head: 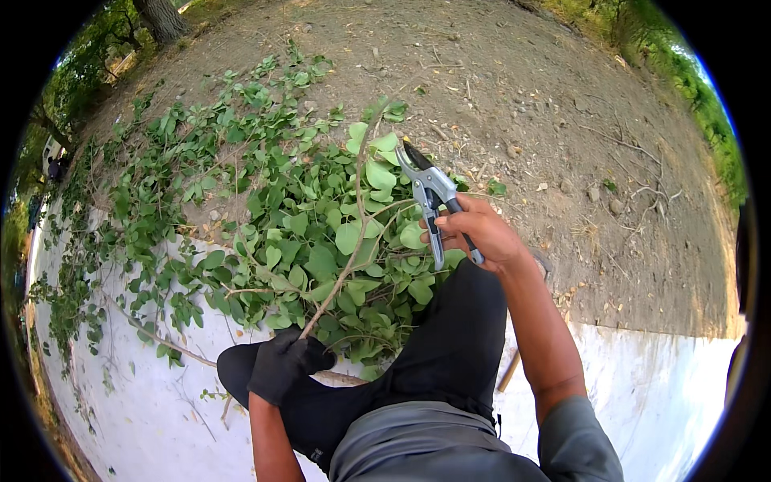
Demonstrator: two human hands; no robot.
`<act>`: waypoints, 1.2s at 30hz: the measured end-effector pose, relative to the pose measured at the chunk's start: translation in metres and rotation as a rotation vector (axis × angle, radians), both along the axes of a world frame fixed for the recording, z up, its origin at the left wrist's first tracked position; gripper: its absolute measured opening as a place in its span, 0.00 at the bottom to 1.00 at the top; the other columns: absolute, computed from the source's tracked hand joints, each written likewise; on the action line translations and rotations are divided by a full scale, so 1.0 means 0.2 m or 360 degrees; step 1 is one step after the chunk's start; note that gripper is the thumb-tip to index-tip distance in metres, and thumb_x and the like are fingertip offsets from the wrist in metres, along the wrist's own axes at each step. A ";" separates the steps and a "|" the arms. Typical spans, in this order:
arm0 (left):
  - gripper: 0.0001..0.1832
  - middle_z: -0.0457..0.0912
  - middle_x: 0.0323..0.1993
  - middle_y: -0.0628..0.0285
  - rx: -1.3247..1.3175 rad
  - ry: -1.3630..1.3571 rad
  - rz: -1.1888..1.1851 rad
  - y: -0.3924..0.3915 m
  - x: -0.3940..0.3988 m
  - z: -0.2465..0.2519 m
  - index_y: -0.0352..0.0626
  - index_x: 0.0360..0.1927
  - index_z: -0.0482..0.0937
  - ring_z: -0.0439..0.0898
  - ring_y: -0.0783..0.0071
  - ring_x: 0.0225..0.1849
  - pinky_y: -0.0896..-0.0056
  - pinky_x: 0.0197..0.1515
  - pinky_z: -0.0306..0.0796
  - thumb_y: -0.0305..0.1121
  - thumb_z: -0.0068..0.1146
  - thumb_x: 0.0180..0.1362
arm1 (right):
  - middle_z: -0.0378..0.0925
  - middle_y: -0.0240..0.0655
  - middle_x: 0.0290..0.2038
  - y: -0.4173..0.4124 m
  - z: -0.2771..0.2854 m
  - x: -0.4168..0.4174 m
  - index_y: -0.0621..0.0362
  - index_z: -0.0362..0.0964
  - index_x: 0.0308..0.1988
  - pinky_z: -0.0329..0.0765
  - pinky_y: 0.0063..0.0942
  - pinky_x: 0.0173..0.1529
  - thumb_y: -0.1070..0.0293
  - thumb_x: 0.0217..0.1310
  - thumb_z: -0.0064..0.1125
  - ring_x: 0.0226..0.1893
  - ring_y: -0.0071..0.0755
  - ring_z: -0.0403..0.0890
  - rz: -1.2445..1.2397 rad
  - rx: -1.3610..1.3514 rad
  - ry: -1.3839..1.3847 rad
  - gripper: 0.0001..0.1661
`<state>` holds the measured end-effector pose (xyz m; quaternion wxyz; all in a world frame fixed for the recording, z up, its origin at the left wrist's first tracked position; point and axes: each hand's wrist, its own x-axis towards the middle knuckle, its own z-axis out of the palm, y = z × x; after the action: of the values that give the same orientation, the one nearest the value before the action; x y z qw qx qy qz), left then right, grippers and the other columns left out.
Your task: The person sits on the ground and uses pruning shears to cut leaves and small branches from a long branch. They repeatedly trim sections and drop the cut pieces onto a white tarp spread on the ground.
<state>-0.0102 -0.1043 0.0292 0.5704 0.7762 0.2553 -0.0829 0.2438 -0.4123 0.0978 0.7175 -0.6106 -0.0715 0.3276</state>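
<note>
My left hand, in a black glove, grips the lower end of a thin woody branch. The branch slants up and away from me, forking partway, with green leaves about it. Bare and ungloved, my right hand holds a pair of pruning shears by grey and black handles. Their dark blade and hooked jaw stand apart, pointing up beside the branch's leaves, with no stem seen between them. Beneath both hands spreads a heap of leafy cuttings, partly against my black-trousered legs.
Pale, whitish ground or sheeting lies around my legs. Beyond it is bare soil with stones and dry twigs. A short brown stick lies by my right thigh. A tree trunk stands at the far left.
</note>
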 end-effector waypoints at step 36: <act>0.10 0.76 0.20 0.70 -0.0079 0.0109 0.0189 0.03 0.01 0.09 0.39 0.41 0.81 0.68 0.85 0.16 0.81 0.18 0.59 0.35 0.56 0.64 | 0.79 0.49 0.45 -0.09 -0.15 -0.06 0.69 0.63 0.59 0.83 0.43 0.47 0.75 0.58 0.54 0.42 0.46 0.85 0.0045 0.0204 0.0147 0.29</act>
<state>-0.0087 -0.0989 0.0470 0.5842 0.7421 0.3182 -0.0817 0.2316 -0.4304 0.0675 0.7528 -0.5467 -0.0678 0.3603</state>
